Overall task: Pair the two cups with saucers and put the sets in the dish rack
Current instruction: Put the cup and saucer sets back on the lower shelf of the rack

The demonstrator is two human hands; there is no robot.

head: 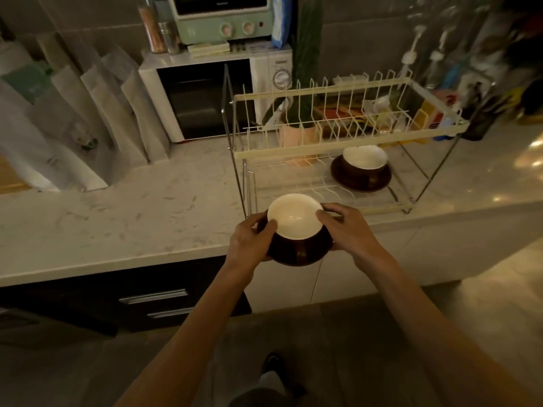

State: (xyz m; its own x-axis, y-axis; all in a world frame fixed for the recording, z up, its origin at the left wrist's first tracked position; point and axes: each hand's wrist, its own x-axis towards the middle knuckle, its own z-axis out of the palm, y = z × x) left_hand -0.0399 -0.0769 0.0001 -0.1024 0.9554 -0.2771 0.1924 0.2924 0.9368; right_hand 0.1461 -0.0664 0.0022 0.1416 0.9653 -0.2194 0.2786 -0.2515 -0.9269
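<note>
A dark brown cup (pixel 295 218) with a white inside sits on a matching brown saucer (pixel 296 259), held in the air just in front of the counter edge. My left hand (pixel 252 239) grips the set's left side and my right hand (pixel 349 230) its right side, thumbs on the cup's rim. A second cup (pixel 364 160) on its saucer (pixel 361 183) stands on the lower tier of the two-tier wire dish rack (pixel 323 154), at the right. The held set is in front of the rack's lower left corner.
The rack's upper tier (pixel 338 95) has upright plate dividers. Behind it stand a potted plant (pixel 296 133) and a white microwave (pixel 211 95) with a green toaster oven (pixel 223 19) on top. Paper bags (pixel 88 118) lean at the left on the marble counter (pixel 132 224).
</note>
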